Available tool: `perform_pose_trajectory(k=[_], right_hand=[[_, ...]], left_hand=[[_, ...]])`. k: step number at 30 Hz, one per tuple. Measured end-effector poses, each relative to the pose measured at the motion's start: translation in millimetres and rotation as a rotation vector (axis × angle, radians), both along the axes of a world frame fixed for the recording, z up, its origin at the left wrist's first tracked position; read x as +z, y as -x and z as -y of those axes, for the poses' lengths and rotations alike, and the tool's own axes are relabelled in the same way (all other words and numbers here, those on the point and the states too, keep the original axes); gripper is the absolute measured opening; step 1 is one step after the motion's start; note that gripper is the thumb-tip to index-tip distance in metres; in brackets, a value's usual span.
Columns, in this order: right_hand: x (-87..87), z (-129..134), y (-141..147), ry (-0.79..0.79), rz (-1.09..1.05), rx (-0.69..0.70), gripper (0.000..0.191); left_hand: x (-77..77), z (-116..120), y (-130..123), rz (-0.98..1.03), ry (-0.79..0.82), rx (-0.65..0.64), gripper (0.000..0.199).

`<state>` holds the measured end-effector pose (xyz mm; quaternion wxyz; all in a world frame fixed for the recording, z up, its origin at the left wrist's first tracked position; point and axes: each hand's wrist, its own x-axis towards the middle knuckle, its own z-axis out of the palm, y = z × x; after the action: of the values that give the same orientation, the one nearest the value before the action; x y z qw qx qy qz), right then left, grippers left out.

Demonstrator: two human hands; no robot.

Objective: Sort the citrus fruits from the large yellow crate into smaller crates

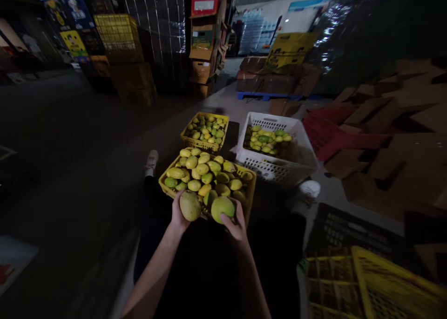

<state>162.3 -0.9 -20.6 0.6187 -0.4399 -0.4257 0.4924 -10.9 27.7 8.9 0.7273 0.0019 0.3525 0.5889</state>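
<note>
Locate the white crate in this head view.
In the head view, the white crate sits right of centre, beside the small yellow crate of fruit, with the red crate to its right.

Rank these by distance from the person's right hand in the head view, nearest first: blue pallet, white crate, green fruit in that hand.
1. Green fruit: held in the right hand.
2. White crate: ahead, to the right.
3. Blue pallet: well beyond the crate, under stacked boxes.
</note>
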Motion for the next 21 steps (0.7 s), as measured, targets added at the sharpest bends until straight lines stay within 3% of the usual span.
perform_pose_trajectory(k=[4, 11, 16, 21], right_hand=[[7.7, 8, 15, -0.041, 0.117, 0.005, 0.070], [12.5, 11, 24, -0.050, 0.070, 0.053, 0.067], [17.7, 15, 20, -0.053, 0.029, 0.058, 0.066], [15.3, 19, 18, 0.062, -0.045, 0.032, 0.070]], left_hand=[[3.9, 5, 3, -0.151, -0.127, 0.136, 0.026], [5.1, 16, 8, -0.348, -0.280, 0.106, 0.025], [9.0, 15, 7, -0.188, -0.155, 0.036, 0.023], [9.9, 11, 4, 0.026, 0.014, -0.017, 0.027]])
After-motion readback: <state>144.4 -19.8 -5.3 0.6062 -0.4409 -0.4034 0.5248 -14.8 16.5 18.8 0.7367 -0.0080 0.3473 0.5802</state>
